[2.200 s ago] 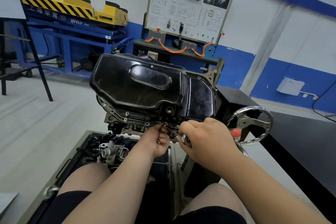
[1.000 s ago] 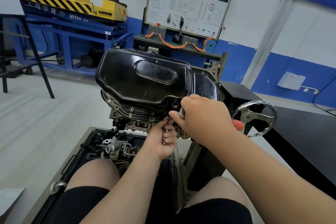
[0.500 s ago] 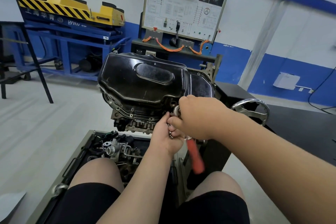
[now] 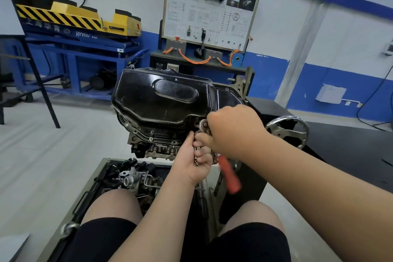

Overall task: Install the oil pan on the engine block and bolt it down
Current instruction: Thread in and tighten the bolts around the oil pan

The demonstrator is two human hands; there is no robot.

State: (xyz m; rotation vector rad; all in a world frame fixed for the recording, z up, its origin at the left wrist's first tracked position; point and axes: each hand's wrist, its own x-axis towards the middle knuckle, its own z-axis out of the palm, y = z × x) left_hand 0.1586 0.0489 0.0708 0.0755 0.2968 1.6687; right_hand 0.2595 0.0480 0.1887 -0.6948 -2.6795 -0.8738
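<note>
The black oil pan sits on top of the upturned engine block, which hangs on a stand in front of me. My right hand is closed on a ratchet wrench with a red handle; its metal head rests at the pan's near flange. My left hand is just below, fingers curled around several small bolts and touching the wrench head. The bolt under the wrench is hidden by my hands.
The stand's chrome handwheel is right of my right hand. A tray with loose engine parts lies below the block, above my knees. A blue lift frame and a training panel stand at the back wall.
My right hand moved the wrench up onto the pan's near flange and the red handle swung down below my hand. My left hand rose with it, still gripping the bolts.
</note>
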